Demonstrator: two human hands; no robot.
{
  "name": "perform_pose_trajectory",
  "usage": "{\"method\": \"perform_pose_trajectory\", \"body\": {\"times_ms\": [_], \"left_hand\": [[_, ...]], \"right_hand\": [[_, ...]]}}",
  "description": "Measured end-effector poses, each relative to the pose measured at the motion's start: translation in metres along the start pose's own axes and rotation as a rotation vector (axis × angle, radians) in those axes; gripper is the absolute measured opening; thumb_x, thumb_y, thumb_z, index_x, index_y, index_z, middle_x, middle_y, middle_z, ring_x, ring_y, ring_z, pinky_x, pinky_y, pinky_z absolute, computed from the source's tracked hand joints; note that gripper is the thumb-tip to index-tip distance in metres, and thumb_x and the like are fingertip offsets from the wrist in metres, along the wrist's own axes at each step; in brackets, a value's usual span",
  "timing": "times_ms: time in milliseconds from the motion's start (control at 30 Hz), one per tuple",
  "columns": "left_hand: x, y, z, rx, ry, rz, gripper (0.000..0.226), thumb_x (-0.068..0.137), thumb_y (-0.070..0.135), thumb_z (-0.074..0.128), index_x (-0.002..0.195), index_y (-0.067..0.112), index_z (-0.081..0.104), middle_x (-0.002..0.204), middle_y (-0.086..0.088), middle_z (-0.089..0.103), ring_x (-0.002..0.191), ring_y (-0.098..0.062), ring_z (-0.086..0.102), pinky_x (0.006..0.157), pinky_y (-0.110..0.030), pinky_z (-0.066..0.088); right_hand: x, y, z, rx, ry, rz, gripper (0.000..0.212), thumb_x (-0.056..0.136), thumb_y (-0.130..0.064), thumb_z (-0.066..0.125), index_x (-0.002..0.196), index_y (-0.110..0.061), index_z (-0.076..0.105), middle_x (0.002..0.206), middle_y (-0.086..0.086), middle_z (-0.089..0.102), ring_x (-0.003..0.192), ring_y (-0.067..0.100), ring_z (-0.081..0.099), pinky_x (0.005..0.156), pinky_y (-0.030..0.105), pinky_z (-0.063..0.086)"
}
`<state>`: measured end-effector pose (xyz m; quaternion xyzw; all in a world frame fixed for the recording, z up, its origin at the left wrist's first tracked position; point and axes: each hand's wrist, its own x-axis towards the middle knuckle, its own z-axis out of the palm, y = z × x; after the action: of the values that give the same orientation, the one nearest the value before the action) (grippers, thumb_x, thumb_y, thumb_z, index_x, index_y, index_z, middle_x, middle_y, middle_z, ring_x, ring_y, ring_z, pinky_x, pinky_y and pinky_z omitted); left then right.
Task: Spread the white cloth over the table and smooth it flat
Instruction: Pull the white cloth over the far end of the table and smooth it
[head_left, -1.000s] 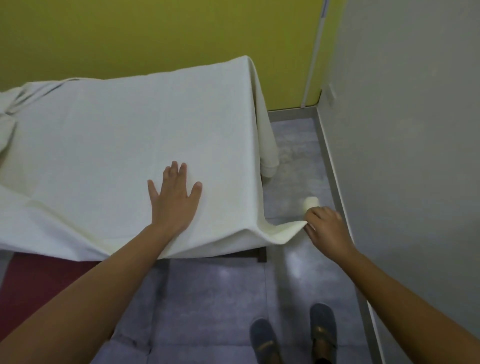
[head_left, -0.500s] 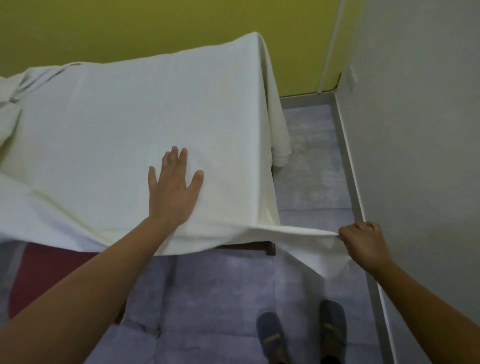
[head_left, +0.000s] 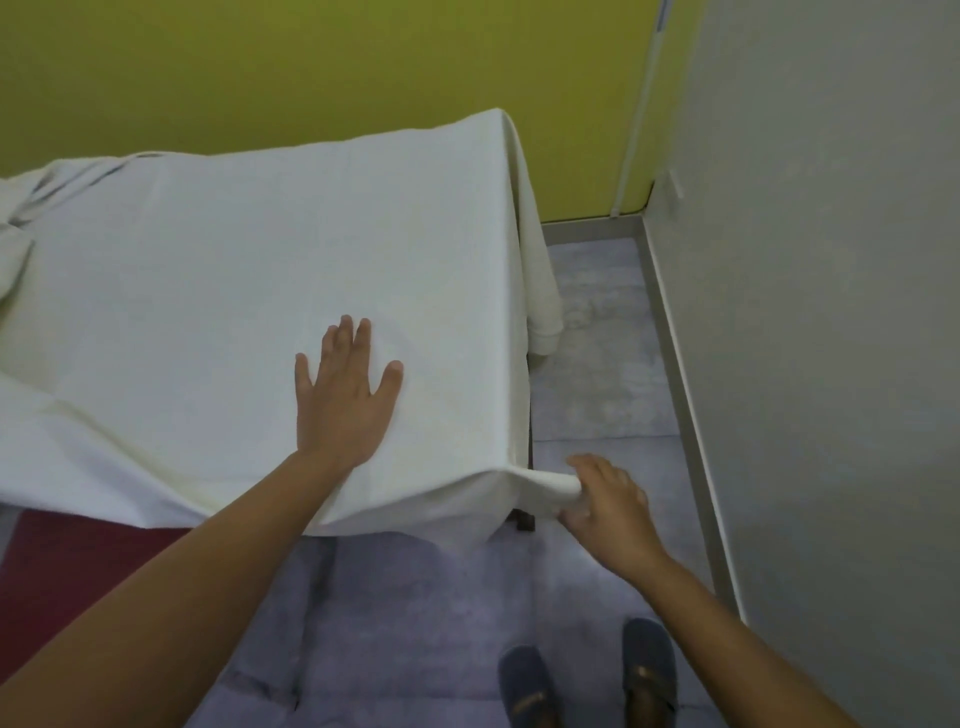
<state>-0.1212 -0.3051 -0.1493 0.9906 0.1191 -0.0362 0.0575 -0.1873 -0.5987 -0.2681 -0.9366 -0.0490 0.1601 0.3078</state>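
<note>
covering most of the table (head_left: 525, 512), the white cloth (head_left: 249, 280) lies flat across the middle, hangs over the right side and the near edge, and stays bunched at the far left, where a dark red surface (head_left: 67, 566) shows below its hem. the left hand (head_left: 340, 397) lies flat and open on top, fingers spread, gripping nothing, probably to pin the fabric so it cannot slide. the right hand (head_left: 605, 499) is curled around the near right corner of the cloth, just off the table's corner, pulling it taut; a ridge runs from the corner into that grasp. 2 slippered feet (head_left: 587, 680) stand on the grey floor (head_left: 597, 395), between the table and the grey wall (head_left: 831, 312).
</note>
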Motion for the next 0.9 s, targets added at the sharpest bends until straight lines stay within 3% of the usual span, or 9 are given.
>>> {"method": "perform_pose_trajectory", "body": {"times_ms": [100, 233, 367, 433, 633, 900], "left_hand": [[-0.001, 0.001, -0.002, 0.002, -0.005, -0.003, 0.065, 0.097, 0.053, 0.017, 0.153, 0.024, 0.001, 0.161, 0.005, -0.005, 0.147, -0.009, -0.007, 0.120, -0.044, -0.006], [-0.002, 0.002, -0.003, -0.002, 0.006, 0.005, 0.065, 0.098, 0.053, 0.017, 0.153, 0.023, 0.002, 0.161, 0.004, -0.004, 0.148, -0.010, -0.006, 0.120, -0.044, -0.006], [-0.001, 0.001, -0.002, -0.001, 0.013, 0.008, 0.065, 0.098, 0.053, 0.018, 0.153, 0.022, 0.004, 0.161, 0.003, -0.002, 0.148, -0.011, -0.004, 0.120, -0.045, -0.004], [-0.002, 0.000, -0.001, -0.003, 0.015, 0.009, 0.065, 0.097, 0.053, 0.018, 0.153, 0.022, 0.004, 0.161, 0.004, -0.002, 0.148, -0.011, -0.004, 0.120, -0.045, -0.004], [-0.002, 0.001, -0.001, -0.014, 0.015, 0.008, 0.065, 0.097, 0.053, 0.019, 0.153, 0.022, 0.005, 0.161, 0.004, -0.001, 0.148, -0.010, -0.005, 0.120, -0.044, -0.004], [-0.001, 0.000, -0.002, -0.002, 0.013, 0.004, 0.065, 0.097, 0.053, 0.019, 0.153, 0.022, 0.005, 0.161, 0.004, -0.001, 0.148, -0.011, -0.004, 0.120, -0.045, -0.004]], "right_hand": [[-0.017, -0.047, 0.004, 0.198, 0.122, -0.200, 0.040, 0.088, -0.028, 0.060, 0.128, -0.028, 0.055, 0.130, -0.010, 0.056, 0.116, 0.010, 0.046, 0.098, 0.028, 0.030], [-0.019, -0.049, -0.011, 0.138, 0.343, -0.233, 0.025, 0.081, -0.017, 0.058, 0.097, -0.029, 0.072, 0.087, -0.015, 0.068, 0.088, 0.003, 0.050, 0.085, 0.015, 0.023], [-0.017, -0.039, -0.026, 0.027, 0.431, -0.303, 0.010, 0.081, -0.026, 0.060, 0.076, -0.026, 0.068, 0.071, -0.014, 0.061, 0.078, 0.003, 0.043, 0.075, 0.020, 0.019], [-0.014, -0.037, -0.031, 0.008, 0.465, -0.317, 0.014, 0.080, -0.030, 0.063, 0.068, -0.022, 0.062, 0.067, -0.011, 0.055, 0.074, 0.006, 0.042, 0.072, 0.021, 0.021], [-0.005, -0.003, 0.009, -0.056, 0.269, -0.119, 0.030, 0.079, -0.026, 0.076, 0.062, -0.018, 0.051, 0.061, -0.008, 0.047, 0.060, 0.014, 0.046, 0.066, 0.028, 0.030], [-0.015, 0.022, 0.042, -0.218, 0.116, -0.070, 0.034, 0.057, -0.014, 0.089, 0.059, -0.019, 0.055, 0.054, -0.006, 0.053, 0.050, 0.016, 0.051, 0.056, 0.026, 0.032]]}}
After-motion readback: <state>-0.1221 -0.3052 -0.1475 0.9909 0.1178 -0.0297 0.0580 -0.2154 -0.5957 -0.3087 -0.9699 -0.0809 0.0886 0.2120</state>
